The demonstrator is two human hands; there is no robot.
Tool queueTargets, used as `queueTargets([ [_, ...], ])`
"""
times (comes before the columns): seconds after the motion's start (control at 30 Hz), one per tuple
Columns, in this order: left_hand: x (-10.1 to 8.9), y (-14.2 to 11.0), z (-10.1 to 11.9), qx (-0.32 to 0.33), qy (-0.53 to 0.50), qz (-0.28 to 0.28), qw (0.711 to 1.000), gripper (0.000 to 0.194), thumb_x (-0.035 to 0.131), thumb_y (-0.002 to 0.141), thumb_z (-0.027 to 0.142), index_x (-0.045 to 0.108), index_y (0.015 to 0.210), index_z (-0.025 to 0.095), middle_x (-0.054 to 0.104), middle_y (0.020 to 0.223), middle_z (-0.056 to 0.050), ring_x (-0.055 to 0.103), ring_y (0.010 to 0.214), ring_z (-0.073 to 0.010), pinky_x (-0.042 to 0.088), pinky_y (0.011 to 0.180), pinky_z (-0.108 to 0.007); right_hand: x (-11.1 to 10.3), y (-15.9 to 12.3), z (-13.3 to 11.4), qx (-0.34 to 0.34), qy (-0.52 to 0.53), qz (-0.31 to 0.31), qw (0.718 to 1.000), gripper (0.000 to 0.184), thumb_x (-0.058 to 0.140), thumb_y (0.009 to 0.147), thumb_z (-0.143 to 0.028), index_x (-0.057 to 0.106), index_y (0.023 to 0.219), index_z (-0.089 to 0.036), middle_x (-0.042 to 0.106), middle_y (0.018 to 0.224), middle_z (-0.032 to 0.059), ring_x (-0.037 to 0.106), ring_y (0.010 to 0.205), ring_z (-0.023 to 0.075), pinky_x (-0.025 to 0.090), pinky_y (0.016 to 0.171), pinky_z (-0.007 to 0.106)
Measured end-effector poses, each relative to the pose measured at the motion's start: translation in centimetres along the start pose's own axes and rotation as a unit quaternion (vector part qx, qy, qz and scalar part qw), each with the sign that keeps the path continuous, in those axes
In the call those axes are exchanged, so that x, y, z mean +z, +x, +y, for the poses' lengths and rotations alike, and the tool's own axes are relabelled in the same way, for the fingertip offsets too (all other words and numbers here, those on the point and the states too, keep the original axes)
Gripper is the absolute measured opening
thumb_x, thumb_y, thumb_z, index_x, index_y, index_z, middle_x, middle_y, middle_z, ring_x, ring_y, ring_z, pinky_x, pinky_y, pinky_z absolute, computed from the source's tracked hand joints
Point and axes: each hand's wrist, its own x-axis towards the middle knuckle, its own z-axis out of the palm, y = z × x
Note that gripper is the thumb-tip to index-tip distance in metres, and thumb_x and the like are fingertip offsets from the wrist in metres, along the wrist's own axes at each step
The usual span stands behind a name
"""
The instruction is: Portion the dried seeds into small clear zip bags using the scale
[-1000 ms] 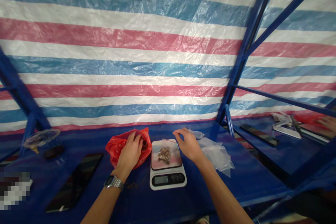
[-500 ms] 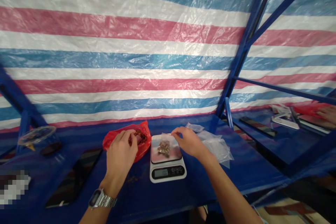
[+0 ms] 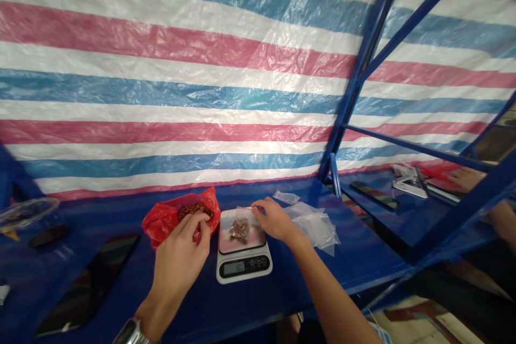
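Left hand [image 3: 181,252] and right hand [image 3: 277,220] flank a digital scale [image 3: 224,275] on a blue surface [image 3: 358,260].
A dark phone [image 3: 91,285] lies near an open red bag [image 3: 159,224] of brown bits [image 3: 194,209], where the left hand curls, any pinch unclear. A filled clear packet [image 3: 239,230] rests on the scale; the right hand's thumb and forefinger nearly meet at its upper edge, pinch uncertain, beside clear bags [image 3: 312,221].

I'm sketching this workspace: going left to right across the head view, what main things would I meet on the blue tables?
Clear plastic tub, glossy black slab, red bag, white scale, clear plastic bags, dark slab on the next table.
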Motion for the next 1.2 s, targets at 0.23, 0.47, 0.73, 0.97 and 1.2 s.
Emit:
queueTargets([
  [0.23,2.0,-0.5,0.6,0.008,-0.139,-0.034,0.99,0.024,0.052,0.096,0.039,0.072,0.101,0.026,0.077,0.104,-0.005,0.073,0.093,-0.023,0.054,0.084,-0.032,0.0,0.3,-0.4,-0.002,0.074,0.002,0.997,0.013,0.062,0.092,-0.019,0.075,0.089,-0.02,0.074,0.092,0.0051,0.065,0.089,0.0196,0.05,0.085,0.031],
  [0.47,4.5,0.3,2.2,-0.109,-0.39,-0.138,0.904,0.052,0.065,0.087,0.058,0.07,0.118,0.017,0.077,0.116,-0.014,0.075,0.097,-0.0277,0.06,0.085,-0.038,-1.9,-1.1,-2.9,-0.047,0.319,-0.078,0.943,0.021,0.067,0.091,-0.04,0.072,0.09,-0.019,0.074,0.088,0.0018,0.067,0.086,0.018,0.052,0.083,0.031],
  [0.73,4.6,0.7,4.2,-0.138,-0.467,-0.124,0.865,0.046,0.067,0.084,0.063,0.075,0.092,0.018,0.077,0.081,-0.004,0.072,0.078,-0.0223,0.057,0.069,-0.028,-2.2,-2.3,-2.6,0.005,0.395,0.004,0.919,0.03,0.073,0.086,-0.05,0.066,0.097,-0.023,0.068,0.091,0.0,0.064,0.084,0.0173,0.052,0.082,0.032],
  [0.97,5.3,0.5,4.7,-0.138,-0.474,-0.12,0.861,0.042,0.067,0.086,0.059,0.076,0.092,0.018,0.076,0.083,-0.002,0.07,0.077,-0.02,0.054,0.069,-0.025,-1.9,-2.4,-2.3,-0.012,0.371,0.073,0.926,0.027,0.068,0.089,-0.044,0.06,0.105,-0.024,0.064,0.095,0.0005,0.058,0.08,0.0155,0.048,0.074,0.029],
  [1.2,5.0,0.1,5.4,-0.122,-0.472,-0.135,0.862,0.038,0.066,0.088,0.055,0.075,0.09,0.019,0.076,0.085,-0.004,0.07,0.08,-0.021,0.056,0.073,-0.027,-1.8,-3.1,-2.4,-0.022,0.351,0.061,0.934,0.014,0.065,0.089,-0.035,0.057,0.094,-0.024,0.058,0.086,-0.0022,0.053,0.073,0.014,0.043,0.07,0.027],
])
